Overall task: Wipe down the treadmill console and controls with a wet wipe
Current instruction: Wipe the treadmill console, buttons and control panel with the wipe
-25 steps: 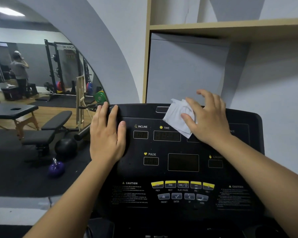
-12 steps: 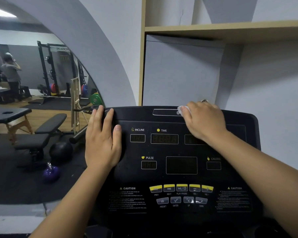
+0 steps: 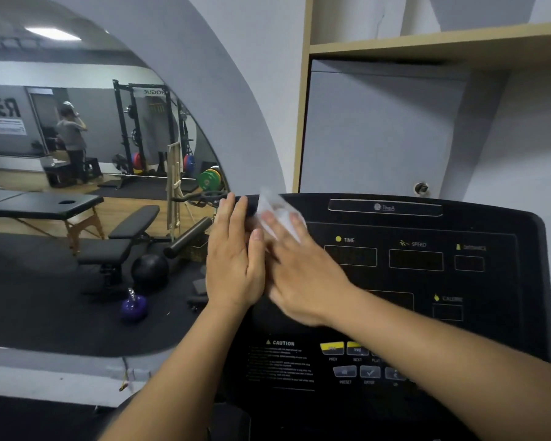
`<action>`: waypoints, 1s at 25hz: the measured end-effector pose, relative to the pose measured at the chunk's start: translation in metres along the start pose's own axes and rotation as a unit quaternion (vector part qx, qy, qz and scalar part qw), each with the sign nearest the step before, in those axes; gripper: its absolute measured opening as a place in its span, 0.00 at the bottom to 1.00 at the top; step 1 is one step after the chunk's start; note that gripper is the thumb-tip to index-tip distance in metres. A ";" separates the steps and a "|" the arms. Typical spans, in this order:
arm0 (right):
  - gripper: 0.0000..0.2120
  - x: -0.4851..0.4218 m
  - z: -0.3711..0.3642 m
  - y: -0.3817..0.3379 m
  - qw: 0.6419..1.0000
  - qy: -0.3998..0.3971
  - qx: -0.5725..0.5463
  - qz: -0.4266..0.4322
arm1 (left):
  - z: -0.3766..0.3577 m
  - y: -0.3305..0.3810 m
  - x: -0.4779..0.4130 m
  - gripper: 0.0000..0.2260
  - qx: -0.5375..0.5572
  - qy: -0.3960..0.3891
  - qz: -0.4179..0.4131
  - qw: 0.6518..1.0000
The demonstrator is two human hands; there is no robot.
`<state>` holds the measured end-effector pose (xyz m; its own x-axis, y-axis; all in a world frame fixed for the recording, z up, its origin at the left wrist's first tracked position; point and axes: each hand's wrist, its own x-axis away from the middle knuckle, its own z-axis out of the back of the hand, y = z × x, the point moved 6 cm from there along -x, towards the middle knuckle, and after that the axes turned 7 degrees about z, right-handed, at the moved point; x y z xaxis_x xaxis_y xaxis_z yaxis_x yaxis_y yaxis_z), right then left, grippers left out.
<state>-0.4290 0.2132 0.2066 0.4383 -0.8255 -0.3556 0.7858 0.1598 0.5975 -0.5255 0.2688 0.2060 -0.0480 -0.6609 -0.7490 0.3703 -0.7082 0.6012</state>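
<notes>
The black treadmill console [image 3: 411,281] fills the lower right, with dark display windows and yellow and grey buttons [image 3: 350,361] near its bottom. My left hand [image 3: 233,262] lies flat on the console's left edge, fingers together and pointing up. My right hand [image 3: 303,275], blurred by motion, presses a white wet wipe [image 3: 275,214] against the console's upper left corner, right beside my left hand. Only part of the wipe shows past my fingertips.
A large arched mirror [image 3: 93,202] on the left reflects a gym with a weight bench, a massage table, a purple kettlebell, a rack and a person. A wooden shelf [image 3: 427,46] hangs above the console on the grey wall.
My right hand has swept the wipe leftward along the console's top, from the upper middle to the upper left corner beside my left hand. The left hand has stayed on the left edge.
</notes>
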 end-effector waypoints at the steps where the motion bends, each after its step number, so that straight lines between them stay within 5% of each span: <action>1: 0.33 0.011 -0.003 -0.004 1.000 0.003 -0.008 0.024 | 0.003 -0.001 0.000 0.27 0.033 0.000 0.015 0.999; 7: 0.35 0.011 0.006 0.064 0.990 0.019 -0.019 -0.142 | 0.007 -0.003 0.002 0.27 0.065 0.002 0.045 0.997; 13: 0.28 0.000 0.010 0.006 0.994 0.036 -0.086 0.052 | 0.006 -0.004 0.002 0.28 0.048 -0.005 0.040 0.998; 16: 0.23 -0.002 0.024 0.030 0.971 0.105 -0.214 -0.004 | 0.005 -0.003 0.002 0.27 0.052 -0.009 0.046 0.998; 19: 0.27 -0.008 0.035 0.056 0.959 0.178 -0.215 -0.036 | 0.001 0.001 0.002 0.23 -0.040 -0.009 -0.009 0.999; 23: 0.17 -0.013 0.038 0.084 0.959 0.190 -0.201 -0.067 | -0.005 0.002 0.004 0.18 -0.081 0.001 -0.061 0.995; 25: 0.11 -0.016 0.035 0.111 0.948 0.175 -0.221 -0.149 | -0.004 0.002 0.004 0.14 -0.079 0.003 -0.058 0.995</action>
<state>-0.3638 0.2248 0.3041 0.2250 -0.6514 -0.7246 0.9697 0.2220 0.1015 -0.5212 0.2656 0.2032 -0.0933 -0.5750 -0.8128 0.5031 -0.7318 0.4598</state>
